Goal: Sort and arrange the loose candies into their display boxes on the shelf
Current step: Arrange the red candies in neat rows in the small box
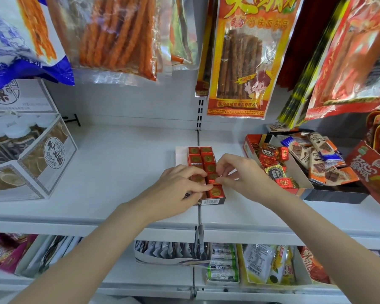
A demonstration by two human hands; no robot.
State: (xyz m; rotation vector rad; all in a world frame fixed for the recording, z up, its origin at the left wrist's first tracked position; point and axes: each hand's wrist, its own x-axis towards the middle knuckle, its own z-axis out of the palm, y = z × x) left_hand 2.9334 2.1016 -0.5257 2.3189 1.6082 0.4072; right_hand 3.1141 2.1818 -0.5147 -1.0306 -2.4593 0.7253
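- Head view: the small display box (211, 201) sits mid-shelf (119, 163), holding two columns of red cube candies (201, 159); a second box of loose candies (272, 163) lies at its 3 o'clock.
- Risk: pressing one cube into so tight a row could tip or pop out its neighbours, and the light box could slide toward the shelf's front edge.
- The left hand (180, 183) reaches in from 7 o'clock, fingers curled narrow over the near cubes, touching them.
- The right hand (239, 172) comes from 4 o'clock, thumb and forefinger pinched on a cube (213, 177) in the right column.
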